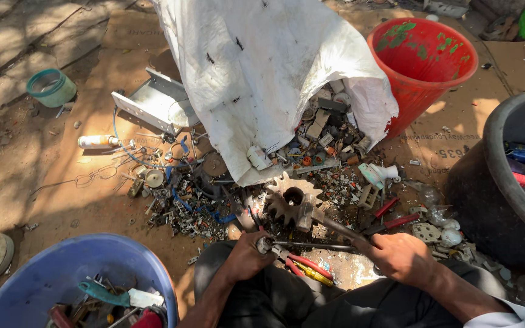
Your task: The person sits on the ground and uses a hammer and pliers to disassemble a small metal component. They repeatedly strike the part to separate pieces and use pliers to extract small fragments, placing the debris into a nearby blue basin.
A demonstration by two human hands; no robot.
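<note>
Down on the dusty ground, the person's left hand (pixel 245 255) has its grip closed around one end of a thin metal rod (pixel 311 245), fingers wrapped tight near a small round fitting at the tip. The right hand (pixel 400 257) is closed too, its grip clamped on a dark handle (pixel 341 229) that runs up and left to a large rusty toothed gear (pixel 291 199). The rod lies roughly level between the two hands, just above the person's dark trousers. The gear sits just beyond the hands, at the near edge of a heap of scrap (pixel 202 200): small metal bits, blue wire, broken plastic.

Pliers with red and yellow handles (pixel 306 268) lie under the rod, right between the hands. Behind the gear, a white woven sack (pixel 256 67) spills more scrap from its open mouth. A red bucket (pixel 422 64) stands beyond it to the right, streaked with green. A black tub (pixel 487 188) at the far right holds pieces in blue and red. Near left, a blue basin (pixel 62 273) carries tools, among them one with a teal handle. A grey metal bracket (pixel 153 103) rests beside the sack, and a small teal cup (pixel 51 87) sits well apart at the left.
</note>
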